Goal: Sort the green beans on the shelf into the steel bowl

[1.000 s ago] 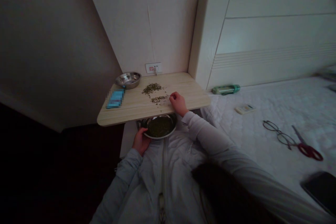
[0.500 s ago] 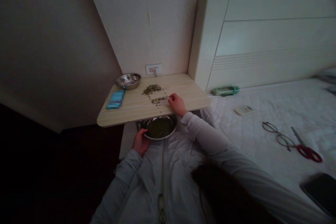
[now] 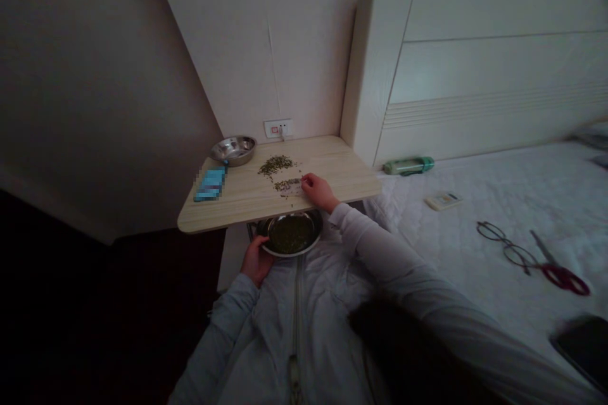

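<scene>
My right hand [image 3: 319,191] is closed in a pinch over the light wooden tabletop [image 3: 228,210]. Its fingers hold a thin, see-through card-like piece [image 3: 294,187], which lies over a small patch of green bits. Just behind that patch is a larger loose pile of green bits [image 3: 277,164], like small beans or seeds. My left hand [image 3: 257,259] grips the left rim of a metal bowl [image 3: 285,255] under the table's front edge, thumb on the rim. Dark green bits [image 3: 289,234] cover the bowl's bottom.
A second metal bowl [image 3: 234,150] stands at the table's back left, behind a blurred blue packet or phone [image 3: 210,184]. On the white bed [image 3: 403,215] lie a green bottle [image 3: 408,166], a pale remote-like device [image 3: 443,200], glasses [image 3: 507,245], red-handled scissors [image 3: 565,280] and a dark phone-like object [image 3: 586,345].
My right hand has shifted slightly left with the see-through piece, which now covers more of the small patch. My left hand keeps its grip on the bowl. The whole view has moved a little.
</scene>
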A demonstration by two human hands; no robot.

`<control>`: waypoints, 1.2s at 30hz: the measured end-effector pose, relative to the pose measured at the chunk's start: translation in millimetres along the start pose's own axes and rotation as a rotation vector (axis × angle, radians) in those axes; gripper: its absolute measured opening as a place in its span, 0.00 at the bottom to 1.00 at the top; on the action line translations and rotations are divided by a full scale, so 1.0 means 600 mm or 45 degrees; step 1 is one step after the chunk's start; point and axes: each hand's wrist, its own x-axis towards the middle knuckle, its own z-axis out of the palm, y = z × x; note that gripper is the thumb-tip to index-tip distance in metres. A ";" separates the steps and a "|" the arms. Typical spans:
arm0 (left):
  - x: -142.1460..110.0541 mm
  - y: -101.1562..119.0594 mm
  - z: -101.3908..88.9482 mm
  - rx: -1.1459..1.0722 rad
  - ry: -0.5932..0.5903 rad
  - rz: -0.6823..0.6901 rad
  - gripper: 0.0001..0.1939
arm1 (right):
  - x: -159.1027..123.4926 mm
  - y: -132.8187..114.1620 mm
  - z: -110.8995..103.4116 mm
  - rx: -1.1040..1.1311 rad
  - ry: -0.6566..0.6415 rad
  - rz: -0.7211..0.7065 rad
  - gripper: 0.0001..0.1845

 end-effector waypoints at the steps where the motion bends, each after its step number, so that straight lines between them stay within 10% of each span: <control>1: 0.000 0.000 0.000 0.001 0.002 0.001 0.09 | 0.000 0.000 0.000 -0.002 -0.014 -0.002 0.13; 36: 0.001 0.000 -0.004 -0.046 0.014 0.013 0.09 | -0.008 -0.008 -0.009 -0.044 -0.260 -0.098 0.14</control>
